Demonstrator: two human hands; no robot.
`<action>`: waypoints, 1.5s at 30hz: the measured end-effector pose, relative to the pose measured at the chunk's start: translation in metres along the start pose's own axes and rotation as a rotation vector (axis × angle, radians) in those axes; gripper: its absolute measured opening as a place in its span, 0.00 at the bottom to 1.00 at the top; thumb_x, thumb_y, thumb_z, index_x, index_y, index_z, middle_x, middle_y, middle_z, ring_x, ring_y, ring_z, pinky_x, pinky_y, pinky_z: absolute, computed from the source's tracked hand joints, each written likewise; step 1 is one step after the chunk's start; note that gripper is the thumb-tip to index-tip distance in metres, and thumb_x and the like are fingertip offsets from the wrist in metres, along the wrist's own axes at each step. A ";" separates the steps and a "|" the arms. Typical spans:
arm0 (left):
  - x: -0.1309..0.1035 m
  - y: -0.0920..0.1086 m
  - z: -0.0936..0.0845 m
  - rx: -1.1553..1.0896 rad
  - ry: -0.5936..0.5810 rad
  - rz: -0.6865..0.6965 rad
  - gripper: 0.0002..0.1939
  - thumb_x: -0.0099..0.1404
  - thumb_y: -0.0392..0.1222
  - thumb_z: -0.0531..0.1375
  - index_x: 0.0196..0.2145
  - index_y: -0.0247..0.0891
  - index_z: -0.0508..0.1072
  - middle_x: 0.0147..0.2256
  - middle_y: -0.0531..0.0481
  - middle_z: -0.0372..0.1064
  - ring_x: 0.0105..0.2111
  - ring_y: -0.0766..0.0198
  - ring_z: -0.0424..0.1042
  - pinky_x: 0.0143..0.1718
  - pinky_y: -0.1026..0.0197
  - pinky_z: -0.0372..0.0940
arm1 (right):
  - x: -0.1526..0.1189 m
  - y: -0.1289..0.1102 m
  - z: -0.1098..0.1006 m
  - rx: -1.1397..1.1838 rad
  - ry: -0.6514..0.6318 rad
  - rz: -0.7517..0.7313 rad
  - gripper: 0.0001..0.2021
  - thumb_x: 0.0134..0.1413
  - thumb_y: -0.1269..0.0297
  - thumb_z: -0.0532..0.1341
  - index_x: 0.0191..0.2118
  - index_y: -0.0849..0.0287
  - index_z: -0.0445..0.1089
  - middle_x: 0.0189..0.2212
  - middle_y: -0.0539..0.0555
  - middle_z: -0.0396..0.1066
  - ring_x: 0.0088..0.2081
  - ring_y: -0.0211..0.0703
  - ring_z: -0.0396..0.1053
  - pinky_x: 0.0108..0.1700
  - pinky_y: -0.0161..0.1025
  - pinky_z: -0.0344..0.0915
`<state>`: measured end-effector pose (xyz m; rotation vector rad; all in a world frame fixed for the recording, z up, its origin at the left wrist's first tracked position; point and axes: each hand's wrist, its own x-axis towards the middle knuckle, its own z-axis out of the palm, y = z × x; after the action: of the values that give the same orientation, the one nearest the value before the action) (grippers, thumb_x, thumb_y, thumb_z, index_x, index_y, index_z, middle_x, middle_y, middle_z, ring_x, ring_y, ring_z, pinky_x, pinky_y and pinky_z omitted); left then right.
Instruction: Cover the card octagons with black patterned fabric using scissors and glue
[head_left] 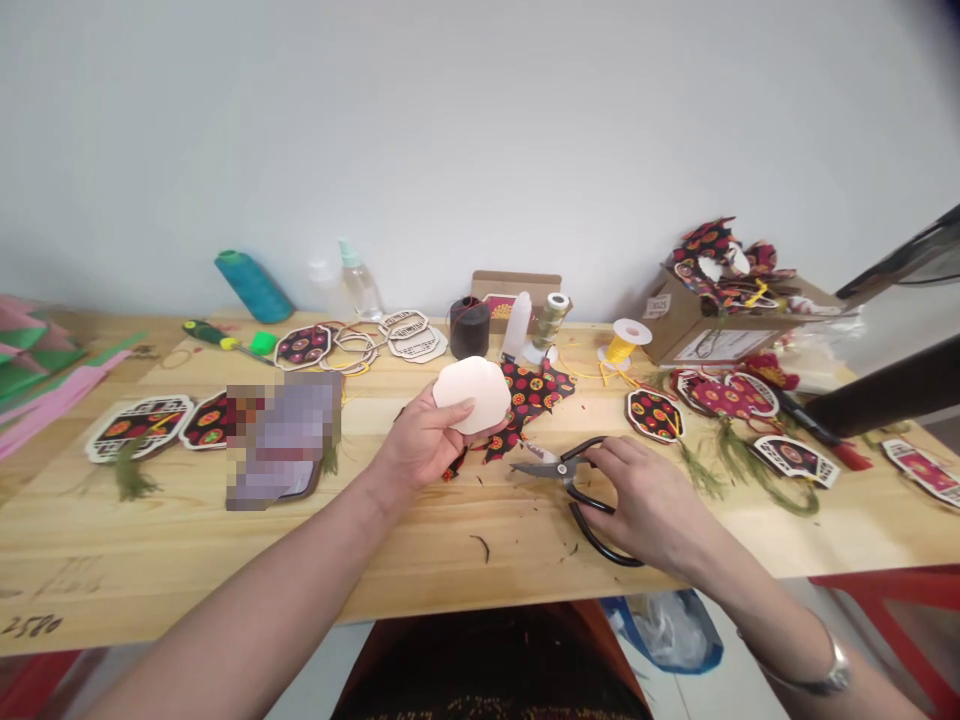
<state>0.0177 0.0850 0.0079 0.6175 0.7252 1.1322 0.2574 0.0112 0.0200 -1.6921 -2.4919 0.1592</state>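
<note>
My left hand holds a pale, round-cornered flat piece between thumb and fingers, near the middle of the table. Dark fabric with a red and orange pattern lies just behind and to the right of that piece. My right hand is closed on the black handles of a pair of scissors. The scissor blades point left, slightly parted, at the front edge of the patterned fabric. Small dark scraps lie on the wood in front of the blades.
Along the wall stand a teal thread cone, a black spool, a yellow spool and a cardboard box of fabric pieces. Tasselled ornaments lie left and right. A black pole crosses the right side.
</note>
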 end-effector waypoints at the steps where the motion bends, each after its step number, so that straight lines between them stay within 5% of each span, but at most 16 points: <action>1: 0.000 0.000 0.000 0.001 -0.001 -0.004 0.35 0.56 0.25 0.62 0.59 0.46 0.62 0.46 0.45 0.75 0.44 0.51 0.76 0.49 0.37 0.69 | 0.001 0.001 0.001 0.001 -0.003 -0.019 0.15 0.49 0.60 0.61 0.42 0.63 0.71 0.39 0.62 0.73 0.44 0.56 0.70 0.45 0.48 0.66; 6: -0.001 0.000 0.003 0.008 0.007 -0.011 0.36 0.56 0.25 0.62 0.59 0.47 0.62 0.48 0.45 0.75 0.41 0.52 0.77 0.48 0.38 0.69 | -0.014 0.017 -0.007 -0.043 0.013 0.035 0.17 0.51 0.58 0.60 0.44 0.63 0.71 0.39 0.63 0.74 0.45 0.58 0.70 0.47 0.51 0.67; 13: -0.002 -0.003 0.006 -0.020 0.008 -0.068 0.35 0.55 0.23 0.61 0.58 0.45 0.64 0.43 0.45 0.75 0.39 0.52 0.77 0.43 0.39 0.72 | -0.073 0.083 -0.009 0.020 -0.136 0.148 0.18 0.52 0.57 0.60 0.47 0.60 0.70 0.42 0.62 0.74 0.42 0.52 0.73 0.44 0.46 0.71; 18: -0.003 -0.005 0.006 -0.033 -0.009 -0.093 0.32 0.55 0.23 0.61 0.56 0.43 0.67 0.45 0.44 0.74 0.41 0.50 0.77 0.43 0.40 0.73 | -0.087 0.114 -0.008 0.018 -0.126 0.191 0.22 0.53 0.55 0.59 0.52 0.60 0.69 0.50 0.63 0.72 0.49 0.55 0.72 0.51 0.48 0.70; 21: -0.003 -0.006 0.006 -0.051 -0.027 -0.116 0.27 0.54 0.24 0.62 0.51 0.40 0.70 0.44 0.44 0.75 0.41 0.50 0.77 0.42 0.41 0.73 | -0.073 0.100 -0.020 -0.018 -0.074 0.190 0.22 0.55 0.53 0.58 0.50 0.61 0.71 0.51 0.65 0.71 0.49 0.57 0.72 0.51 0.51 0.70; 25: -0.002 -0.013 0.003 -0.005 -0.055 -0.131 0.20 0.52 0.27 0.65 0.44 0.35 0.73 0.40 0.44 0.77 0.38 0.52 0.77 0.39 0.45 0.74 | -0.022 0.047 -0.034 0.169 0.171 0.154 0.20 0.57 0.50 0.57 0.46 0.59 0.74 0.46 0.64 0.74 0.46 0.55 0.72 0.47 0.52 0.70; 30: -0.005 -0.022 -0.002 0.160 -0.185 -0.033 0.19 0.53 0.34 0.68 0.44 0.36 0.74 0.42 0.43 0.77 0.41 0.53 0.76 0.41 0.50 0.73 | 0.060 -0.010 -0.016 0.876 0.034 0.058 0.23 0.50 0.53 0.64 0.49 0.60 0.72 0.44 0.60 0.75 0.40 0.46 0.72 0.38 0.42 0.71; 34: -0.006 -0.024 -0.006 0.269 -0.261 -0.028 0.20 0.56 0.35 0.67 0.48 0.39 0.75 0.45 0.45 0.76 0.42 0.57 0.75 0.43 0.55 0.72 | 0.083 -0.023 -0.001 0.989 0.018 0.045 0.15 0.52 0.52 0.62 0.34 0.61 0.74 0.31 0.55 0.75 0.31 0.41 0.69 0.32 0.39 0.67; 39: -0.004 -0.021 -0.003 0.135 -0.183 -0.006 0.21 0.54 0.34 0.68 0.47 0.38 0.74 0.43 0.43 0.76 0.41 0.54 0.76 0.40 0.51 0.73 | 0.027 0.010 -0.013 0.357 0.131 0.068 0.14 0.60 0.58 0.55 0.44 0.59 0.73 0.40 0.59 0.75 0.40 0.49 0.72 0.41 0.46 0.69; 41: -0.004 -0.020 -0.001 0.101 -0.130 -0.022 0.22 0.53 0.34 0.68 0.47 0.37 0.73 0.43 0.43 0.77 0.40 0.52 0.77 0.40 0.48 0.73 | -0.012 0.037 -0.013 0.025 0.064 0.123 0.14 0.59 0.63 0.53 0.40 0.60 0.74 0.36 0.62 0.75 0.39 0.54 0.74 0.40 0.50 0.70; 45: -0.005 -0.020 0.002 0.090 -0.077 -0.037 0.25 0.51 0.34 0.69 0.48 0.37 0.71 0.44 0.42 0.76 0.41 0.51 0.76 0.43 0.43 0.72 | -0.074 0.082 0.003 -0.219 0.026 0.104 0.20 0.55 0.67 0.51 0.51 0.63 0.70 0.47 0.64 0.73 0.46 0.54 0.74 0.44 0.47 0.73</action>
<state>0.0294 0.0736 -0.0055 0.7173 0.7212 1.0402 0.3587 -0.0272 0.0008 -1.8936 -2.4811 -0.1298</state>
